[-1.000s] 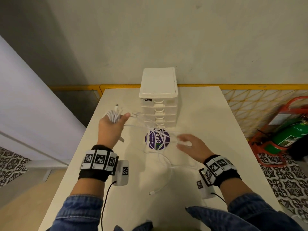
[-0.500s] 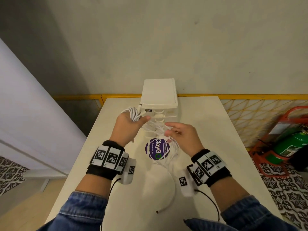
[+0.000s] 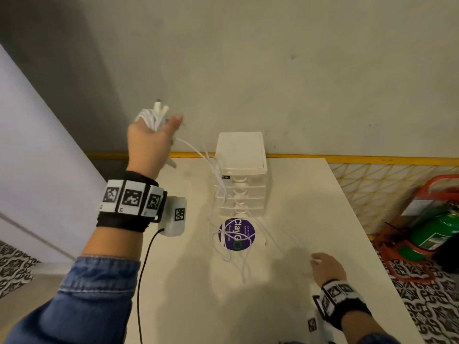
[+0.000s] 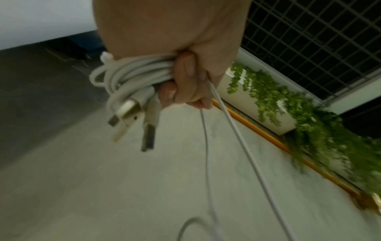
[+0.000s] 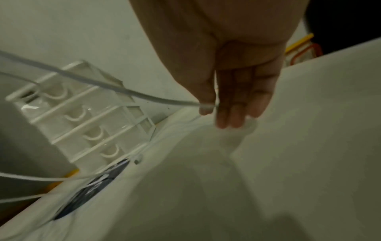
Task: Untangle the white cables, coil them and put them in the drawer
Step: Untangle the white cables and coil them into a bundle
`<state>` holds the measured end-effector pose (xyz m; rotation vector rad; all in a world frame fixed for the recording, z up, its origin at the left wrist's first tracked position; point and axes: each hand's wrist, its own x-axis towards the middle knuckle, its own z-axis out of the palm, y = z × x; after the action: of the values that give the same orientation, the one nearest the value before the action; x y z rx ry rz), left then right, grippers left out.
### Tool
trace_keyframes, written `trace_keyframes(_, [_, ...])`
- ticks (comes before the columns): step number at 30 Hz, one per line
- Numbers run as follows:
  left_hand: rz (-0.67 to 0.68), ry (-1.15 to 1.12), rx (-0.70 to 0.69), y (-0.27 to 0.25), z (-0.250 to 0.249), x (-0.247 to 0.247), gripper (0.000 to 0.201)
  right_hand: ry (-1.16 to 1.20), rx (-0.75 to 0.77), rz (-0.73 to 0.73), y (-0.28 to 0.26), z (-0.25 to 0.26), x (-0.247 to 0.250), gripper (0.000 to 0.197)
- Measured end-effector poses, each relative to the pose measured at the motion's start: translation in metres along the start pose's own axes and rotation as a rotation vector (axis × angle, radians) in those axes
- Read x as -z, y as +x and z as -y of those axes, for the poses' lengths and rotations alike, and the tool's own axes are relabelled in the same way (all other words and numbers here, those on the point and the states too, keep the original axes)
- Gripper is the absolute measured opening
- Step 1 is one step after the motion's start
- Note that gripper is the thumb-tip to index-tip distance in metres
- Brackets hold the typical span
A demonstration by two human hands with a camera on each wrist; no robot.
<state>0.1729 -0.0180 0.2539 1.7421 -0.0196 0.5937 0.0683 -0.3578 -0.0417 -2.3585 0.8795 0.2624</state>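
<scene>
My left hand (image 3: 155, 135) is raised high at the left and grips a coiled bundle of white cables (image 3: 151, 117). In the left wrist view the fingers (image 4: 185, 81) curl round the bundle (image 4: 132, 73), and USB plugs (image 4: 148, 135) hang from it. Thin strands (image 3: 213, 170) run down from it past the white drawer unit (image 3: 241, 175) to loose loops (image 3: 223, 252) on the table. My right hand (image 3: 320, 263) is low at the front right. Its thumb and fingers (image 5: 228, 114) pinch one white strand (image 5: 123, 91). The drawers (image 5: 86, 114) are all shut.
A round purple sticker (image 3: 236, 234) lies on the white table (image 3: 310, 207) before the drawer unit. A green fire extinguisher (image 3: 437, 232) in a red stand sits on the floor at the right, beside yellow mesh (image 3: 372, 184). A hanging plant (image 4: 288, 101) shows behind.
My left hand has risen up and to the left with the bundle. My right hand has moved from in front of the drawers down to the front right, drawing a strand out.
</scene>
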Motion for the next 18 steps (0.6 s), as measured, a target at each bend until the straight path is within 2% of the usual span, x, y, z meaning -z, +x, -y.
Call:
trace_keyframes(2, [0.135,0.051,0.033,-0.017,0.0,-0.015,0.031,-0.07,0.103,-0.069,-0.008,0.023,0.009,0.036])
trace_keyframes(4, [0.282,0.1,0.067,-0.041,0.002,-0.032,0.032,0.207,0.348,-0.204,-0.027,0.065,0.026,0.037])
trace_keyframes(5, [0.332,0.113,0.072,-0.053,0.004,-0.039,0.034,0.403,0.481,-0.186,-0.042,0.089,0.037,0.039])
trace_keyframes(7, [0.386,0.128,0.058,-0.07,0.008,-0.052,0.037,0.683,0.679,0.068,-0.077,0.136,0.055,0.057])
trace_keyframes(9, [0.413,0.103,0.046,-0.079,0.01,-0.058,0.03,0.664,0.772,0.29,-0.101,0.165,0.062,0.071])
trace_keyframes(12, [0.347,0.093,0.057,-0.075,0.007,-0.052,0.034,0.395,0.814,0.479,-0.11,0.16,0.057,0.053])
trace_keyframes(14, [0.259,0.063,0.087,-0.064,0.009,-0.041,0.041,0.291,0.855,0.536,-0.105,0.144,0.044,0.031])
trace_keyframes(15, [0.217,0.042,0.102,-0.059,0.01,-0.035,0.039,0.329,0.848,0.542,-0.104,0.138,0.038,0.017])
trace_keyframes(16, [0.182,0.034,0.117,-0.054,0.013,-0.03,0.036,0.413,0.812,0.543,-0.103,0.133,0.032,0.016])
trace_keyframes(18, [0.135,0.056,0.117,-0.047,0.02,-0.021,0.034,0.619,0.673,0.494,-0.097,0.126,0.024,0.027])
